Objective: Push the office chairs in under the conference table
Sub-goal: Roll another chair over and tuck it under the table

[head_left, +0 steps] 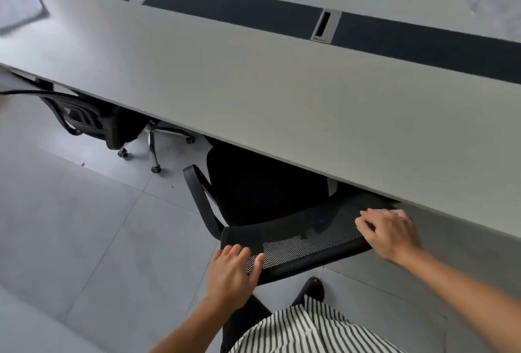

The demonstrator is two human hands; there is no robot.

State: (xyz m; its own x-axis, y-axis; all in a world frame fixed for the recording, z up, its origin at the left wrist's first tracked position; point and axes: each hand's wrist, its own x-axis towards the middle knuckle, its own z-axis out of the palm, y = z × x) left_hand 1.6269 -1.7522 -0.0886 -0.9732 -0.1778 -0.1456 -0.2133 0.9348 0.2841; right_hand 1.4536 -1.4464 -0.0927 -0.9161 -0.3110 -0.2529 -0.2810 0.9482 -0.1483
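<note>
A black mesh-backed office chair (298, 242) stands right in front of me, its seat partly under the long grey conference table (253, 84). My left hand (232, 273) grips the left end of the backrest's top edge, fingers curled over it. My right hand (390, 233) grips the right end of the same edge, close to the table's rim. A second black office chair (93, 121) stands to the left, its seat tucked under the table and its chrome base and castors showing.
Grey floor tiles (70, 225) spread out to the left and behind the chairs. A dark strip (231, 6) with cable slots runs along the table's middle. Some papers (19, 8) lie at the table's far left.
</note>
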